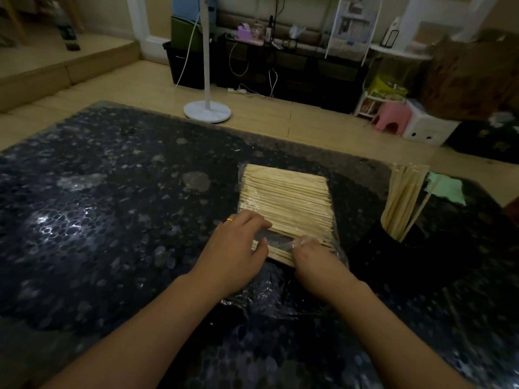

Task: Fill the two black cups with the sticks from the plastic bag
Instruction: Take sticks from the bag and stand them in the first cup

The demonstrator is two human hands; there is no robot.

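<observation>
Dim indoor shot, warm cast. Glare patch on table [60,223] left side. Right cup [421,248] lost in shadow. Wide-angle bending, soft blur at edges.

We see the table [98,220] bare across its whole left half; toward its right edge a black cup [404,248] bristling with upright sticks [404,197] blocks passage.
</observation>
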